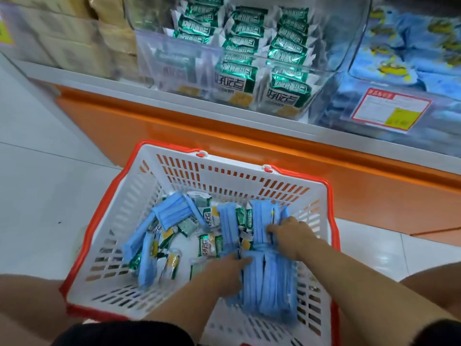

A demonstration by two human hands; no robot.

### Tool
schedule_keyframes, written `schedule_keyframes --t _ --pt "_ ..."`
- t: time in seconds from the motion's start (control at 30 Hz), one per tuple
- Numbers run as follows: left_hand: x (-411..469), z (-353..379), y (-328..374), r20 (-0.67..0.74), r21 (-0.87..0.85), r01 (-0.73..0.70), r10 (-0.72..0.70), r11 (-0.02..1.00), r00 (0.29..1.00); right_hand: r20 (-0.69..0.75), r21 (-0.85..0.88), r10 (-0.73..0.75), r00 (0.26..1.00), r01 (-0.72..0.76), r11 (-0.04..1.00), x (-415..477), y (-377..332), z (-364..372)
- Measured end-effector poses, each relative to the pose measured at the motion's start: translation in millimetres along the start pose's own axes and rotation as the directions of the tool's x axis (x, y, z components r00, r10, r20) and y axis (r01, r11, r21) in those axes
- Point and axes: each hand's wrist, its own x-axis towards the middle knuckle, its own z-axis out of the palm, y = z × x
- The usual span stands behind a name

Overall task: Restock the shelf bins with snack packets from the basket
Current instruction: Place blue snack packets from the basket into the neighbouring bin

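Dark shorts [119, 333] at frame bottom, both forearms reaching down into the white basket [117, 221], which sits on the tile floor [37, 183] in front of the shelf. Left hand [222, 273]: fingers curled onto the near end of the blue packet stack [269, 290] at the basket's right side. Right hand [291, 236]: clamped over the far end of the same stack, fingers wrapped across the top. Loose packets [209, 245], blue and green, lie scattered over the basket bottom. On the shelf: green-packet bin [324, 83] in the middle, blue-packet bin [439, 113] just to its right, orange base [174, 126] below.
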Motion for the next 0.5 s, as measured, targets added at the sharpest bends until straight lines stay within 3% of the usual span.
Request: schedule_keyframes --t 0.23,0.37,0.5 --pt "-5 2 5 0.01 -0.019 0.005 -0.005 1.0 1.0 0.03 0.021 0.034 0.999 -0.035 0.999 -1 0 -12" --pt "-4 -1 5 -0.012 -0.039 0.012 -0.013 0.999 1.0 0.014 0.274 0.073 0.997 -0.074 0.959 -15 10 -43" --pt "-10 -21 8 -0.128 -0.177 0.024 -0.047 0.984 0.991 -0.08 0.485 0.096 0.992 -0.046 0.873 -36 18 -69"
